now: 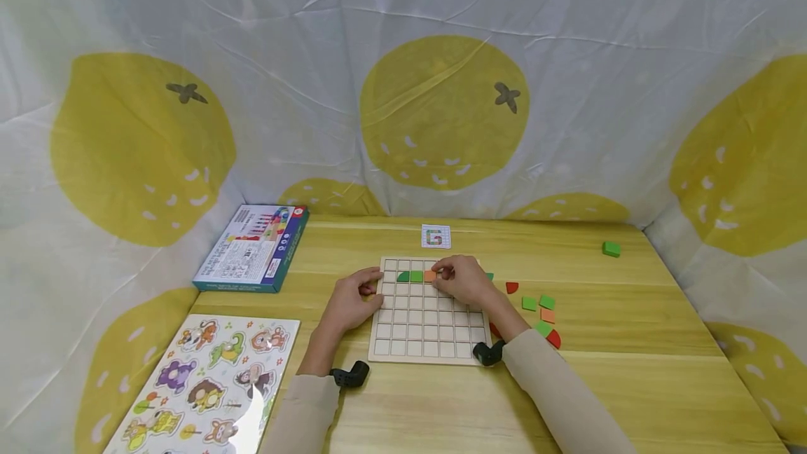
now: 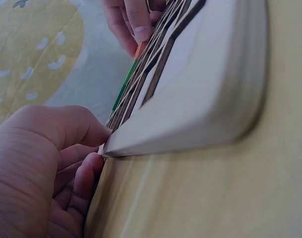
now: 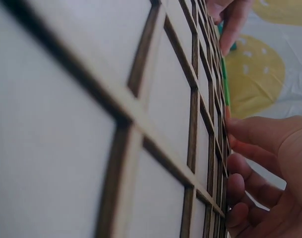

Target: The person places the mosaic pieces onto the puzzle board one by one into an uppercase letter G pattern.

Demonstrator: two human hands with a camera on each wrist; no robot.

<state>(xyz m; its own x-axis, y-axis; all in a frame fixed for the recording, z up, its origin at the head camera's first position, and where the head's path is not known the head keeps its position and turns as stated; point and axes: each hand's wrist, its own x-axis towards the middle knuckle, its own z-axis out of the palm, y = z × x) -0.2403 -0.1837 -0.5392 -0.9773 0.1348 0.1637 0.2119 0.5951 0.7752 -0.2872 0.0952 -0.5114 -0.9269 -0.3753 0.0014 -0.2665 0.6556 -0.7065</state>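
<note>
A pale wooden grid board (image 1: 429, 331) lies flat on the table. My left hand (image 1: 370, 290) grips its left edge with curled fingers; the left wrist view shows that hand (image 2: 93, 148) at the board's corner (image 2: 210, 84). My right hand (image 1: 443, 274) pinches an orange square piece (image 1: 430, 275) in the board's second row, right of two green pieces (image 1: 410, 277). In the right wrist view the curled right hand (image 3: 232, 148) sits at the edge of the grid (image 3: 91, 99). A small pattern card (image 1: 436, 236) lies just behind the board.
Several loose red, green and orange pieces (image 1: 542, 314) lie right of the board. A lone green block (image 1: 611, 249) sits far right. A blue game box (image 1: 252, 247) and an animal puzzle sheet (image 1: 208, 384) lie to the left. Lemon-print cloth surrounds the table.
</note>
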